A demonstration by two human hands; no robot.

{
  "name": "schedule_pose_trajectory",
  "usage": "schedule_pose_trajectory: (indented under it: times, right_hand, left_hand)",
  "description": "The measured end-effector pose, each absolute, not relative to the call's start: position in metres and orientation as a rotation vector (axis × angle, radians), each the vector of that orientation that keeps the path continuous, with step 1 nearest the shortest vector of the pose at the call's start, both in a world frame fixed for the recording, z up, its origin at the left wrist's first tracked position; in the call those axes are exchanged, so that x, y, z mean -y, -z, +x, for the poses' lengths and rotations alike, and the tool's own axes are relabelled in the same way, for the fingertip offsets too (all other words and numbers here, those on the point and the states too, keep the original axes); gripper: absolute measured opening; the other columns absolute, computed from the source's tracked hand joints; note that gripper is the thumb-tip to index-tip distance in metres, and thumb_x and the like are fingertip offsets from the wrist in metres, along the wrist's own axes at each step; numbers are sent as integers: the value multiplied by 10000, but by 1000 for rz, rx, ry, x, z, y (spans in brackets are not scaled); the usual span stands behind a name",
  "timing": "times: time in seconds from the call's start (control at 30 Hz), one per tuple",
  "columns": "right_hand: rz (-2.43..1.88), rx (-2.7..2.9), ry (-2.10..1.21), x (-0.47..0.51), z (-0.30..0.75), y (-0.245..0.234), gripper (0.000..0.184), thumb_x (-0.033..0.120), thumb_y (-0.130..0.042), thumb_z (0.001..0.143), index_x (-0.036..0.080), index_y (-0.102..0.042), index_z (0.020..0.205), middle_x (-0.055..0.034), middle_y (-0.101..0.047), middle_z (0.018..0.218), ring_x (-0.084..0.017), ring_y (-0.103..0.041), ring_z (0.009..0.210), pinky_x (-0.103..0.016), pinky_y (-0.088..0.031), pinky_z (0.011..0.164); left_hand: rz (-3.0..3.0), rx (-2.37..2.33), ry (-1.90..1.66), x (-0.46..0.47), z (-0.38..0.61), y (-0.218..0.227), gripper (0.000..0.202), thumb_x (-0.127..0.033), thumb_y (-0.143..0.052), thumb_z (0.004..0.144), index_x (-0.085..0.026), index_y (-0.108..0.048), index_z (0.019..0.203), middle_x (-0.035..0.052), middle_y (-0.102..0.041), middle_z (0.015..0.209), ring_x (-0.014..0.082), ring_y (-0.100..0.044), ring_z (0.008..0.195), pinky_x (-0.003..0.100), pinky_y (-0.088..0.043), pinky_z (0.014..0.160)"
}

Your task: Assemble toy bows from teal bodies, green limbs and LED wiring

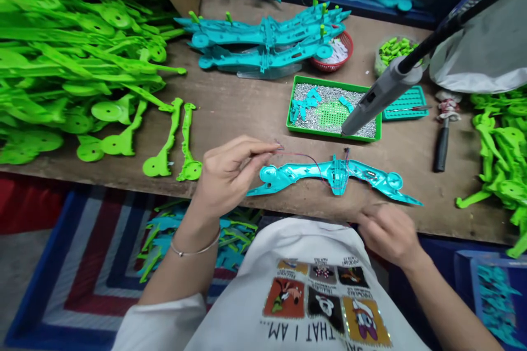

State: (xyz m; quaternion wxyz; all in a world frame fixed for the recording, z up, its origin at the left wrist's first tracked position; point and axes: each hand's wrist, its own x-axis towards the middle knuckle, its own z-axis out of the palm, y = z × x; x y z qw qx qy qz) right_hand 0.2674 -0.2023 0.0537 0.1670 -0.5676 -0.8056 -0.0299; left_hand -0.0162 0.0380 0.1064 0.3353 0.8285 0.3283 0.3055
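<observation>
White shirt (288,263) with printed squares lies closest. Left hand (233,173) pinches a thin reddish wire (307,154) between thumb and fingers; glossy turquoise bow-shaped part (338,178), round discs near both ends, ribbed block mid-length, rests along the table's (247,104) front; right hand (389,233) curls near its right end, grip unclear

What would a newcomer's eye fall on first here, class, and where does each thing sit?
First, the huge heap of bright green plastic parts filling the left of the table. Next, front and centre, a long blue piece, with the left hand pinching a thin wire that runs to it. Then the grey tool slanting over the green tray behind.
</observation>
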Motion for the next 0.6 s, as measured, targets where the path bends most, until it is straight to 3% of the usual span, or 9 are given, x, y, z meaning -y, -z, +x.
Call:
schedule_pose_trajectory:
  times: [0.1, 0.2, 0.3, 0.4, 0.47, 0.53, 0.6]
  right_hand:
    - [-1844, 2168, 309, 237, 311, -71, 318, 117, -731, 793, 217, -660, 1087, -59, -727, 993, -178, -656, 847, -312, -506, 798]
    - [-2218, 2071, 374, 273, 348, -71, 215, 167, -715, 789, 220, -679, 994, -47, -723, 927, -209, -675, 817, -330, -505, 749]
    - [-2572, 2011, 174, 290, 362, -71, 85, 194, -644, 813, 236, -671, 882, -12, -700, 773, -204, -654, 647, -319, -434, 571]
    - [-2479, 1917, -37, 273, 345, -85, 98, 172, -609, 817, 233, -668, 866, -3, -694, 726, -170, -621, 556, -304, -413, 529]
    - [-2171, 1753, -104, 241, 321, -100, 178, 175, -649, 818, 220, -683, 987, -39, -734, 884, -181, -686, 708, -314, -512, 665]
    - [-1823, 1639, -137, 198, 293, -111, 405, 202, -722, 797, 218, -646, 1195, -97, -732, 1115, -263, -715, 983, -400, -562, 853]
    - [-1678, 1700, -358, 156, 269, -114, 720, 292, -764, 807, 217, -465, 1458, -162, -618, 1402, -337, -615, 1269, -522, -518, 1046]
  left_hand:
    - [2089, -723, -661, -33, -5, -106, 250, -240, -594, 997, -209, -724, 1208, 51, -783, 1077, 143, -740, 900, 244, -569, 819]
    - [2026, -675, -569, -27, 7, -98, 288, -249, -624, 991, -211, -683, 1270, 25, -797, 1021, 114, -745, 820, 201, -551, 763]
    - [2040, -627, -516, -21, 21, -90, 168, -259, -629, 992, -196, -720, 1119, 3, -792, 906, 103, -733, 777, 190, -521, 738]
    - [2056, -564, -460, -16, 38, -85, 128, -260, -611, 1002, -188, -714, 1022, -5, -774, 849, 106, -717, 752, 203, -497, 715]
    - [2049, -498, -420, -12, 49, -83, 127, -259, -603, 1005, -190, -710, 1000, 1, -778, 890, 114, -718, 773, 216, -494, 722]
    - [2031, -427, -399, -7, 59, -83, 133, -265, -600, 1006, -196, -710, 981, 9, -781, 926, 124, -723, 807, 228, -503, 752]
    - [2029, -388, -403, -1, 66, -83, 141, -272, -591, 1010, -204, -710, 979, 15, -778, 932, 136, -726, 836, 239, -514, 780]
